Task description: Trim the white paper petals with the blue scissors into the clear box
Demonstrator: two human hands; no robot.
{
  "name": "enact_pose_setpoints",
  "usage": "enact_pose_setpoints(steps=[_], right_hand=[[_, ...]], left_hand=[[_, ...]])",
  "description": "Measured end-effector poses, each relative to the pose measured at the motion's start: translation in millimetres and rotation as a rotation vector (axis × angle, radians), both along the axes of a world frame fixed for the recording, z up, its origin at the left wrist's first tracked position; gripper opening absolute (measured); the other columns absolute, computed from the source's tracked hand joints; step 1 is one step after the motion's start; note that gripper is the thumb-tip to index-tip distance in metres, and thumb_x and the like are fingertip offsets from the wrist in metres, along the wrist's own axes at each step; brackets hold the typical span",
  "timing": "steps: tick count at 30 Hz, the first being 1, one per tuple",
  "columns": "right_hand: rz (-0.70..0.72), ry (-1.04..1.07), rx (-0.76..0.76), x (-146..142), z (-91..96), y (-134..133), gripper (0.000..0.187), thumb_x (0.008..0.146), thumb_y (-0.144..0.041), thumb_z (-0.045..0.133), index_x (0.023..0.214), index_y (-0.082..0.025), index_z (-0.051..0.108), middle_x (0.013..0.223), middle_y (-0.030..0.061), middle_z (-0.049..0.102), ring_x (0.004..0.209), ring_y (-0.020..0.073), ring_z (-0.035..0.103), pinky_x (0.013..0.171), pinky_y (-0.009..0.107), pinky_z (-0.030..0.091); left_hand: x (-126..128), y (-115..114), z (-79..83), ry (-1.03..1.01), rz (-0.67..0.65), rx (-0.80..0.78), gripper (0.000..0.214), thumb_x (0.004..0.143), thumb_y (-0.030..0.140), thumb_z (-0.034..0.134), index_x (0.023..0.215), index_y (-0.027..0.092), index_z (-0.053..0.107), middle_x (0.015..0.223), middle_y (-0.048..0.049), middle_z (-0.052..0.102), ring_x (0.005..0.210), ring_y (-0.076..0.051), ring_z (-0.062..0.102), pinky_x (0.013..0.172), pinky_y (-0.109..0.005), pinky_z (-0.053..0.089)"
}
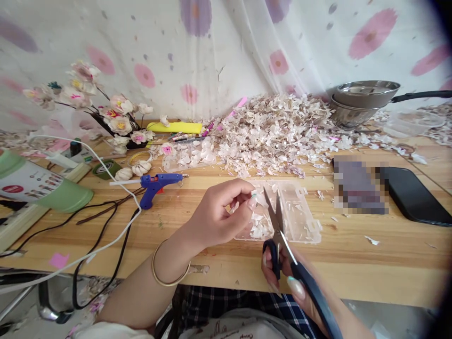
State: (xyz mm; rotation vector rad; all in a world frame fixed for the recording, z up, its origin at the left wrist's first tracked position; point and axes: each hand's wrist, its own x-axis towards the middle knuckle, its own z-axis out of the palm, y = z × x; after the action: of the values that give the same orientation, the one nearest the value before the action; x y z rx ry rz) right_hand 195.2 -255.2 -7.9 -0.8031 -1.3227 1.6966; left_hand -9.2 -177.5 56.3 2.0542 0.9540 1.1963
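My left hand (221, 212) pinches a small pale petal piece (253, 201) between thumb and fingertips, above the wooden table's front edge. My right hand (293, 282) grips dark-handled scissors (282, 235), whose blades are slightly apart and point up at the petal piece. Just behind both hands lies a clear plastic tray (300, 212) holding cut pale petal scraps. A gold bangle (169, 273) circles my left wrist.
A big heap of pale petals (275, 127) covers the table's middle back. A blue glue gun (158, 183) with cords lies left, near a flower branch (106, 108), green tape and a second clear tray (187, 157). Steel bowls (363, 101) and a black phone (413, 195) are at right.
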Motion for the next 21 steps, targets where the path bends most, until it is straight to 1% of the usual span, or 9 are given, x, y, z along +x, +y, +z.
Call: enact_pose_setpoints(steps=[2, 4, 6, 9, 11, 13, 16, 19, 21], right_hand=[[0.039, 0.000, -0.064, 5, 0.1, -7, 0.037, 0.087, -0.054, 0.061, 0.114, -0.028, 0.061, 0.094, 0.0071, 0.058, 0.079, 0.0201, 0.057, 0.071, 0.030, 0.052], [0.016, 0.004, -0.112, 9, 0.6, -12, 0.038, 0.087, -0.054, 0.062, 0.117, -0.030, 0.061, 0.094, 0.0064, 0.058, 0.082, 0.0204, 0.057, 0.074, 0.030, 0.052], [-0.014, -0.003, -0.135, 11, 2.8, -14, 0.039, 0.086, -0.056, 0.062, 0.116, -0.031, 0.062, 0.094, 0.0060, 0.060, 0.084, 0.0205, 0.058, 0.079, 0.031, 0.052], [0.011, -0.020, -0.159, 12, 10.2, -11, 0.039, 0.084, -0.056, 0.065, 0.114, -0.031, 0.063, 0.094, 0.0058, 0.061, 0.084, 0.0216, 0.060, 0.081, 0.032, 0.051], [0.019, -0.044, -0.163, 11, 15.0, -7, 0.037, 0.085, -0.056, 0.064, 0.111, -0.030, 0.064, 0.093, 0.0058, 0.061, 0.084, 0.0220, 0.060, 0.079, 0.032, 0.052], [0.031, -0.066, -0.147, 11, 16.2, -4, 0.035, 0.084, -0.058, 0.063, 0.104, -0.028, 0.065, 0.090, 0.0056, 0.061, 0.081, 0.0215, 0.060, 0.076, 0.031, 0.052], [0.036, -0.089, -0.121, 12, 10.3, -3, 0.037, 0.083, -0.061, 0.062, 0.096, -0.026, 0.064, 0.085, 0.0050, 0.060, 0.073, 0.0200, 0.057, 0.068, 0.030, 0.053], [0.008, -0.112, -0.090, 13, 2.9, -2, 0.040, 0.083, -0.062, 0.061, 0.096, -0.024, 0.064, 0.082, 0.0052, 0.059, 0.069, 0.0195, 0.054, 0.062, 0.028, 0.051], [0.026, -0.114, -0.076, 13, 1.4, -2, 0.043, 0.081, -0.065, 0.061, 0.095, -0.024, 0.063, 0.078, 0.0044, 0.056, 0.067, 0.0189, 0.051, 0.059, 0.027, 0.049]], left_hand=[[-1, 0, -0.3, 0.038, -0.003, 0.042, 0.010, 0.091, 0.019, 0.052, 0.082, 0.017, 0.056, 0.067, 0.0019, 0.055, 0.061, -0.009, 0.049, 0.057, -0.023, 0.039], [-1, 0, -0.7, 0.069, -0.021, 0.062, 0.009, 0.090, 0.017, 0.052, 0.082, 0.017, 0.057, 0.069, 0.0017, 0.055, 0.062, -0.009, 0.048, 0.058, -0.023, 0.040], [0, 0, -1.0, 0.089, -0.041, 0.069, 0.008, 0.089, 0.016, 0.052, 0.083, 0.017, 0.057, 0.070, 0.0011, 0.056, 0.063, -0.009, 0.048, 0.059, -0.023, 0.040], [1, 0, -1.1, 0.103, -0.052, 0.052, 0.009, 0.089, 0.017, 0.051, 0.083, 0.017, 0.057, 0.070, 0.0006, 0.056, 0.063, -0.010, 0.049, 0.060, -0.024, 0.041], [1, 0, -0.9, 0.098, -0.054, 0.039, 0.009, 0.089, 0.017, 0.050, 0.083, 0.017, 0.057, 0.069, 0.0006, 0.056, 0.062, -0.010, 0.048, 0.059, -0.024, 0.041], [1, 0, -0.9, 0.087, -0.061, 0.029, 0.009, 0.089, 0.017, 0.051, 0.083, 0.017, 0.058, 0.070, 0.0004, 0.056, 0.062, -0.010, 0.049, 0.059, -0.024, 0.041], [2, 0, -1.1, 0.081, -0.066, 0.010, 0.010, 0.090, 0.018, 0.050, 0.084, 0.017, 0.058, 0.070, 0.0001, 0.057, 0.062, -0.010, 0.049, 0.059, -0.025, 0.041], [2, -1, -1.3, 0.088, -0.063, 0.005, 0.011, 0.091, 0.020, 0.050, 0.083, 0.017, 0.057, 0.070, -0.0002, 0.057, 0.062, -0.011, 0.050, 0.058, -0.024, 0.041], [3, -1, -1.2, 0.090, -0.061, 0.000, 0.011, 0.091, 0.021, 0.050, 0.084, 0.017, 0.057, 0.071, -0.0006, 0.057, 0.062, -0.011, 0.050, 0.058, -0.024, 0.041]])
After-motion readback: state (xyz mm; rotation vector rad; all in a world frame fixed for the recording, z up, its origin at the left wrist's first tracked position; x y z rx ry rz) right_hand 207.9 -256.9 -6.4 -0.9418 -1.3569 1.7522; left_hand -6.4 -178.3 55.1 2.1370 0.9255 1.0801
